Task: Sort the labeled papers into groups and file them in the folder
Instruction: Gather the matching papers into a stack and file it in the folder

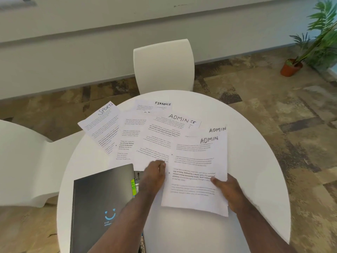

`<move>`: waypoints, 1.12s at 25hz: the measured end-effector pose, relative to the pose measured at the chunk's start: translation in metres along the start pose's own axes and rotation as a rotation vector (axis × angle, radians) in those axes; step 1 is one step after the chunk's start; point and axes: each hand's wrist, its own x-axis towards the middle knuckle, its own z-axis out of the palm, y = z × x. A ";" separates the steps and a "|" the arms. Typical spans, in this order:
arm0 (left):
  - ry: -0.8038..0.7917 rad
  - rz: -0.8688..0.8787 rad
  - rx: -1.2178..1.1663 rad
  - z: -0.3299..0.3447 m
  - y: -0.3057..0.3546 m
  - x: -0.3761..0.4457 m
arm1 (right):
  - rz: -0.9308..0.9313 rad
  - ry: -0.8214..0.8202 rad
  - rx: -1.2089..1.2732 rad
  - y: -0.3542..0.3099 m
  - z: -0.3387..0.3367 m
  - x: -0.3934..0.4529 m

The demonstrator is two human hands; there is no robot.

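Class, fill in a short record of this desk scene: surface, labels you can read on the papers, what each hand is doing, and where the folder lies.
surface: round white table
labels readable: SPORTS, FINANCE, ADMIN on three sheets
right hand: grips the ADMIN sheets at their right edge
left hand: fingertips press on a spread ADMIN paper
folder: dark, near left of the table, green HR tab at its edge
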 end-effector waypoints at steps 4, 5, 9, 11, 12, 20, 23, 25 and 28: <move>-0.132 0.203 0.528 -0.007 -0.015 0.035 | -0.105 0.078 0.159 -0.003 -0.037 -0.002; -0.217 0.212 0.618 -0.006 -0.018 0.040 | -0.123 0.086 0.181 -0.001 -0.046 0.000; -0.309 0.270 0.729 0.005 -0.024 0.041 | -0.150 0.046 0.255 -0.005 -0.059 0.000; -0.298 0.290 0.727 0.007 -0.023 0.042 | -0.145 0.062 0.291 -0.006 -0.057 -0.002; -0.285 0.306 0.720 0.006 -0.021 0.041 | -0.146 0.071 0.293 -0.007 -0.056 -0.004; -0.332 0.193 0.276 -0.018 -0.006 0.044 | -0.107 0.128 0.349 -0.010 -0.049 -0.008; -0.374 0.187 0.134 -0.025 -0.006 0.048 | -0.097 0.147 0.353 -0.006 -0.050 -0.004; -0.160 0.246 0.058 -0.031 0.005 0.043 | -0.098 0.153 0.338 -0.006 -0.048 -0.003; 0.083 0.428 -0.012 -0.031 0.042 0.022 | -0.103 0.123 0.328 -0.007 -0.038 -0.002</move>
